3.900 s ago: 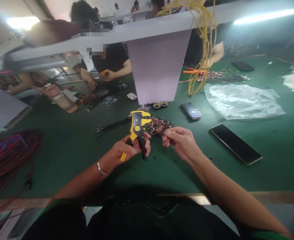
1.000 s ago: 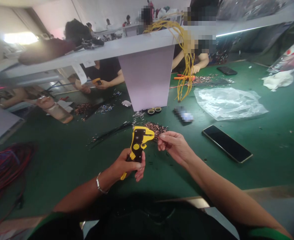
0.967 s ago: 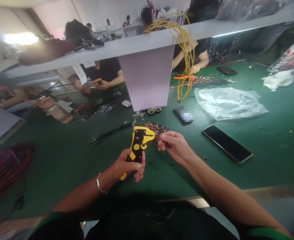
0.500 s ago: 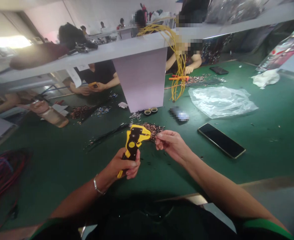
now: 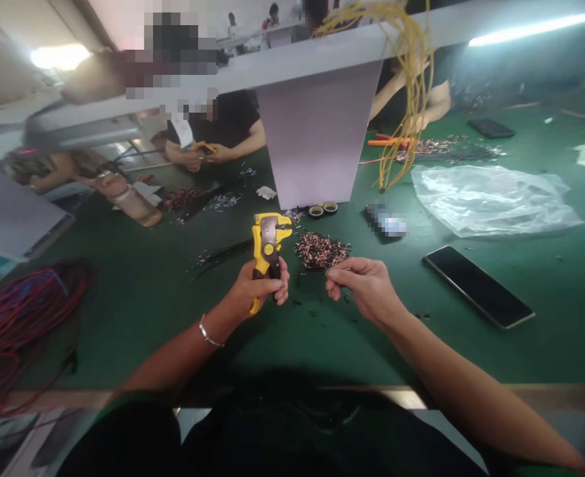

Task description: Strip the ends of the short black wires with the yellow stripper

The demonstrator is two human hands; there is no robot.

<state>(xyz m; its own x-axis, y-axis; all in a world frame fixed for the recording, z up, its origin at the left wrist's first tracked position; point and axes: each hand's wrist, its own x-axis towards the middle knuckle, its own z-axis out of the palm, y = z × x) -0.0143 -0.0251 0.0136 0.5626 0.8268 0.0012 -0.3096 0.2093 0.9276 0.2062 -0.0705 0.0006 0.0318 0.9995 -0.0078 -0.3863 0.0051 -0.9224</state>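
Note:
My left hand (image 5: 265, 286) is wrapped around the handles of a yellow and black wire stripper (image 5: 268, 248), held upright. The stripper's jaws point right, parted, with no wire visible between them. Thumb and forefinger of my right hand (image 5: 359, 285) are pinched on a thin black wire (image 5: 316, 273), small and hard to see. That hand is at the near right edge of a pile of short black wires with bare copper ends (image 5: 322, 250) on the green table. Left of the stripper lies a loose bundle of longer black wires (image 5: 227, 255).
A phone (image 5: 478, 285) and a clear plastic bag (image 5: 493, 199) lie to the right. Two tape rolls (image 5: 322, 209) stand by the pale divider (image 5: 319, 146). Red cables (image 5: 28, 324) are coiled at left. Yellow wires (image 5: 406, 126) hang from the shelf. Co-workers sit opposite.
The stripper has moved away from my right fingertips, and its jaws have parted. A gap now separates my two hands, showing more of the wire pile. My view has shifted left.

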